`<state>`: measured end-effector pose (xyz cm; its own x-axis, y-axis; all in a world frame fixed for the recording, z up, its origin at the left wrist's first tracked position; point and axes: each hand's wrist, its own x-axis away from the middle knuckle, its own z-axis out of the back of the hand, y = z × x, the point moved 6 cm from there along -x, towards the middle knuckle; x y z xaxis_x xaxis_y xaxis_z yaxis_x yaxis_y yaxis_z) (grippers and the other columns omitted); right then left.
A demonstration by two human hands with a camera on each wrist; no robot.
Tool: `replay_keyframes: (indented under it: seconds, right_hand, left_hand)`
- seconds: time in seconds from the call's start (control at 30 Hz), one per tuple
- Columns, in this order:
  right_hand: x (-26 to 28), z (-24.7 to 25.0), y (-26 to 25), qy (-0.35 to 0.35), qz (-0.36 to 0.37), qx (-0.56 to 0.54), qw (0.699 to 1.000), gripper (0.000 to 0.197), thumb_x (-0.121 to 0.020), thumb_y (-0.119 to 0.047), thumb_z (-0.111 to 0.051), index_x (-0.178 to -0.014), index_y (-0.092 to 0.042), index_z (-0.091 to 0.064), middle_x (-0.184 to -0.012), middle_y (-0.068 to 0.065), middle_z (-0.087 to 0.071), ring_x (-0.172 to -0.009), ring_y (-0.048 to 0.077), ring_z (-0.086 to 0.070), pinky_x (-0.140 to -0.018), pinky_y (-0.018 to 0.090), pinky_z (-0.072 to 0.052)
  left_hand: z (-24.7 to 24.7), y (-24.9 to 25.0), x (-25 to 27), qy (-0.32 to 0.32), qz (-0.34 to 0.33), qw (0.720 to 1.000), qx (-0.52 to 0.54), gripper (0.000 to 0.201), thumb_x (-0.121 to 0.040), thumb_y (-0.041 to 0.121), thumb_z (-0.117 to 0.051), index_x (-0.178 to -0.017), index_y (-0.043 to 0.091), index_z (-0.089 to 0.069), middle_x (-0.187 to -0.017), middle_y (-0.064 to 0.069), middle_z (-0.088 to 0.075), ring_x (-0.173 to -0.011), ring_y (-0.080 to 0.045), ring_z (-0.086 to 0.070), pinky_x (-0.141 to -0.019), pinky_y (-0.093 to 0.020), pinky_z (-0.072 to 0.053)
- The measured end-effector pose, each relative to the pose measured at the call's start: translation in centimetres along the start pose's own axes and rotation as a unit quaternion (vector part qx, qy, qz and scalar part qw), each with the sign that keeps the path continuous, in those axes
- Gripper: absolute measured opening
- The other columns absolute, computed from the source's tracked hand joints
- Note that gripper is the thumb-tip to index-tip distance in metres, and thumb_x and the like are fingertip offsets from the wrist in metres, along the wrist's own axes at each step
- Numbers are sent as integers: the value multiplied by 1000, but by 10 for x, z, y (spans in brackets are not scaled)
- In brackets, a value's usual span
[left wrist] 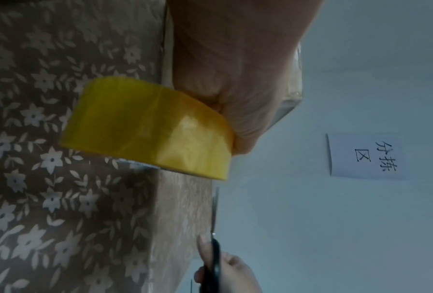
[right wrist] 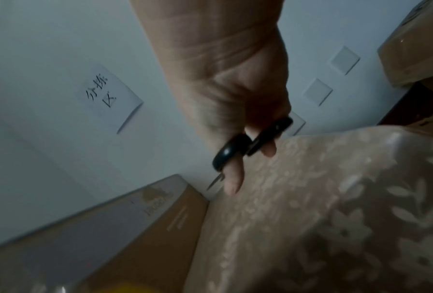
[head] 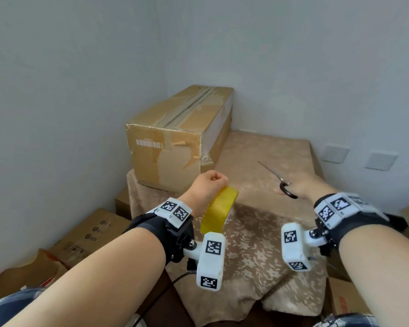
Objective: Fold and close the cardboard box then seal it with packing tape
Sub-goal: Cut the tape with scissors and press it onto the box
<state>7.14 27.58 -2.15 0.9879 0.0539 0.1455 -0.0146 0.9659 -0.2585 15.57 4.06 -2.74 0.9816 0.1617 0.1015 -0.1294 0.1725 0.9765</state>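
Observation:
A long cardboard box (head: 175, 138) lies closed in the corner on the cloth-covered table, with tape along its top seam. My left hand (head: 208, 182) is in front of the box's near end, its fingers curled round a yellow roll of packing tape (head: 219, 212), also large in the left wrist view (left wrist: 147, 128). To the right, my right hand (head: 309, 185) holds black-handled scissors (head: 286, 188) above the cloth, blades together and pointing toward the far wall. In the right wrist view the fingers pass through the scissor handles (right wrist: 250, 142).
A beige floral cloth (head: 257, 244) covers the table. Other cardboard boxes (head: 85, 234) sit low at the left and at the right (head: 347, 300). Walls close in behind and to the left; a paper sign (left wrist: 366, 156) and wall sockets (head: 380, 160) are on the walls.

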Motion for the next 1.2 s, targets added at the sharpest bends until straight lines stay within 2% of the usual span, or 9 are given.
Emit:
replay_keyframes:
  seconds: [0.13, 0.3, 0.4, 0.5, 0.63, 0.8, 1.0, 1.1, 1.2]
  right_hand:
    - [-1, -19, 13, 95, -101, -5, 990, 30, -89, -30, -58, -106, -6, -52, -94, 8, -55, -89, 31, -61, -65, 32, -45]
    - [-8, -34, 9, 76, -101, 30, 991, 32, -89, -29, -60, -113, -7, -62, -116, 14, -61, -113, 33, -53, -94, 37, -44]
    - [-5, -8, -6, 191, 4, -191, 963, 23, -91, -27, -55, -104, -14, -70, -113, 9, -66, -112, 29, -57, -96, 34, -45]
    - [4, 2, -38, 72, 129, -494, 857, 18, -88, -12, -58, -101, -16, -71, -111, 6, -68, -110, 20, -61, -101, 34, -45]
    - [11, 15, -38, 96, 164, -411, 892, 28, -86, -9, -61, -112, -12, -70, -111, 2, -68, -107, 13, -61, -101, 31, -45]
    - [11, 9, -29, 129, 158, -379, 903, 18, -86, -14, -67, -102, -8, -72, -96, 5, -70, -92, 16, -63, -87, 29, -49]
    - [3, 7, -22, 228, 111, -296, 921, 11, -88, -12, -59, -80, -13, -66, -83, -2, -61, -81, 12, -55, -71, 22, -38]
    - [-1, 1, -15, 222, 96, -315, 918, 8, -88, -12, -59, -81, -14, -62, -81, -3, -60, -79, 13, -54, -70, 22, -40]
    - [2, 6, -14, 222, 111, -333, 910, 8, -89, -11, -58, -83, -15, -60, -71, -10, -53, -69, 10, -51, -61, 16, -37]
  left_hand:
    - [-25, 18, -10, -33, -25, 999, 7, 13, -89, 12, -62, -82, 16, -52, -71, 1, -50, -58, -10, -46, -45, -15, -38]
    - [-48, 30, -34, -25, -70, 996, -47, 18, -86, 12, -65, -79, 17, -50, -72, 3, -50, -63, -10, -47, -56, -20, -40]
    - [-58, 39, -46, -19, -103, 990, -99, 10, -87, 14, -64, -88, 12, -54, -74, 4, -52, -73, -13, -50, -61, -19, -41]
    - [-67, 54, -53, -12, -155, 974, -167, 12, -87, 16, -63, -95, 11, -57, -86, 0, -57, -81, -13, -52, -60, -15, -39]
    - [-79, 65, -54, -68, -253, 918, -297, 17, -90, 18, -59, -105, 11, -57, -114, -6, -49, -73, -3, -44, -63, -9, -35]
    - [-84, 59, -52, -112, -275, 885, -359, 21, -95, 17, -50, -113, 7, -53, -120, -11, -39, -76, -11, -41, -77, -19, -34]
    - [-78, 44, -52, -80, -179, 945, -261, 76, -89, 35, -62, -147, 9, -20, -129, -8, -42, -113, -14, -46, -95, -23, -37]
    - [-83, 33, -54, -121, -134, 928, -325, 53, -86, 43, -61, -111, -3, -62, -91, -12, -57, -84, -22, -53, -71, -28, -38]
    - [-83, 37, -55, -98, -165, 919, -345, 44, -93, 37, -55, -91, -6, -65, -80, -15, -55, -73, -21, -48, -65, -34, -39]
